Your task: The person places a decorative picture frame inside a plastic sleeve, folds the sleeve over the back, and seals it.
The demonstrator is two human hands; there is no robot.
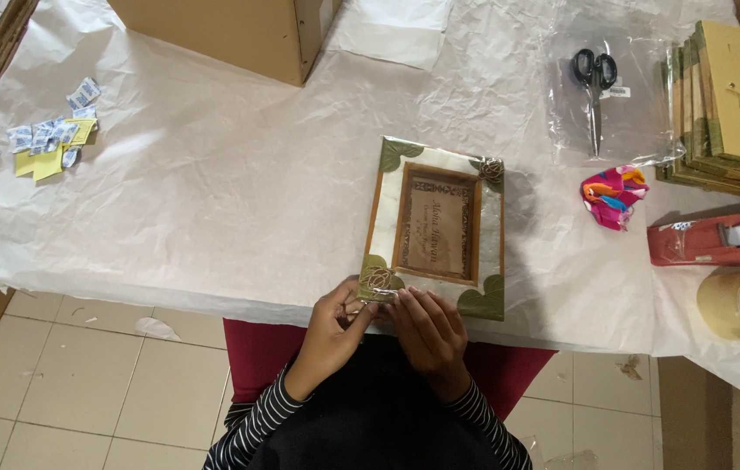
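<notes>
Both hands, left hand (328, 329) and right hand (429, 331), pinch the near edge of the picture frame (436, 228) lying flat on the paper-covered worktop (213, 191), with scissors (595, 91) and cardboard box (231, 35) farther back.

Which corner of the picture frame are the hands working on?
The near-left corner, the one with a coiled wire ornament at the table edge. Both the left hand and right hand touch it; the other three corners lie untouched.
</notes>
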